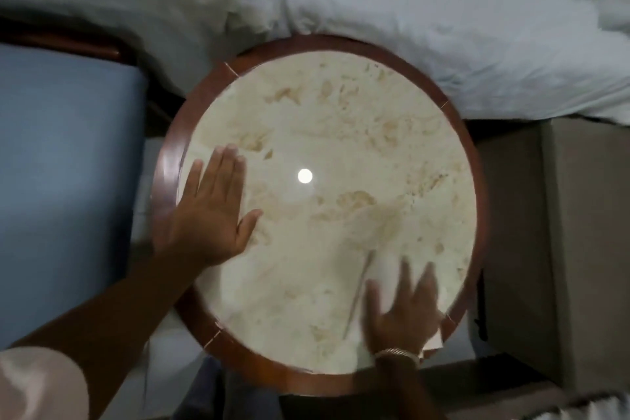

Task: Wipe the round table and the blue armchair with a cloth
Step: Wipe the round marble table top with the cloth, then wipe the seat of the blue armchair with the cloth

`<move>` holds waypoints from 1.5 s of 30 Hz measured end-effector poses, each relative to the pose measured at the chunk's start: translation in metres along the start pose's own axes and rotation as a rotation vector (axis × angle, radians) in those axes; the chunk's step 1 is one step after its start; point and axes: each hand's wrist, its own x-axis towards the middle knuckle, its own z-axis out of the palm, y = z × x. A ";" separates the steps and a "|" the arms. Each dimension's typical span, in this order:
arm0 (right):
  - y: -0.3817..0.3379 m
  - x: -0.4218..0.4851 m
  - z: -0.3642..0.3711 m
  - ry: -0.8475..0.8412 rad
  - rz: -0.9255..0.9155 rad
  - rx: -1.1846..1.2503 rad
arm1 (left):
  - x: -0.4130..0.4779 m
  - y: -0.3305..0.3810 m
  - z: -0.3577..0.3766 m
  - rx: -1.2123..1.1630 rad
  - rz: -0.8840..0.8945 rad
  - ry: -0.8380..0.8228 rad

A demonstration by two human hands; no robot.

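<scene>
Now, from the head camera: the left hand (pixel 211 211) lies flat and open on the round table (pixel 170 160), bracing it near the left rim. Right hand (pixel 402 310), fingers spread, presses a pale cloth (pixel 381 269) onto the near-right marble, blurred mid-wipe. Table wiping looks underway, not finished; the blue armchair (pixel 68 164), just left, seems untouched. No containers show anywhere.

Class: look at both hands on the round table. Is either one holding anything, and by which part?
The right hand presses flat on the middle of a pale cloth, no closed grip. The left hand lies flat, empty, on the round table.
</scene>
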 end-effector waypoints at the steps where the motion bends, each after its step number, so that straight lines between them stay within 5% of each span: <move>1: 0.002 0.029 -0.009 -0.010 0.182 0.045 | 0.000 0.001 0.000 -0.005 0.000 -0.001; 3: -0.027 0.095 -0.026 -0.003 0.439 0.204 | 0.000 0.000 0.002 -0.004 -0.008 -0.006; 5: -0.091 0.153 -0.032 0.067 0.473 0.284 | 0.000 -0.001 0.004 0.009 -0.020 -0.020; 7: -0.159 0.171 -0.024 0.082 0.175 0.217 | -0.001 0.000 0.002 0.020 -0.022 -0.033; 9: -0.203 0.143 -0.012 0.053 -0.352 0.040 | 0.000 0.001 -0.003 0.017 -0.028 -0.044; 11: -0.188 0.099 -0.002 0.028 -0.655 -0.067 | 0.001 0.002 -0.007 0.008 -0.035 -0.058; 16: -0.088 0.126 -0.023 0.000 -0.111 0.059 | -0.001 0.004 -0.007 0.017 -0.024 -0.066; 19: -0.127 0.224 -0.043 0.041 0.171 0.165 | 0.000 0.002 0.000 0.015 -0.023 -0.067; 22: -0.219 0.260 -0.043 0.030 -0.005 0.165 | -0.002 0.002 0.000 -0.005 -0.017 -0.064; 27: -0.283 0.143 -0.017 -0.045 -0.592 -0.054 | -0.009 -0.007 -0.029 -0.093 0.016 -0.160; 30: -0.239 0.078 -0.013 -0.031 -0.587 -0.134 | -0.043 -0.047 -0.065 -0.020 0.127 -0.275; 34: -0.233 -0.003 -0.016 -0.182 -0.391 -0.165 | -0.108 -0.128 -0.137 -0.001 -0.114 -0.312; 41: -0.365 -0.089 -0.014 -0.321 -0.806 -0.177 | -0.240 -0.226 -0.242 0.089 -0.320 -0.337; 45: -0.469 -0.126 0.008 -0.371 -0.962 0.016 | -0.325 -0.248 -0.269 0.169 -0.550 -0.345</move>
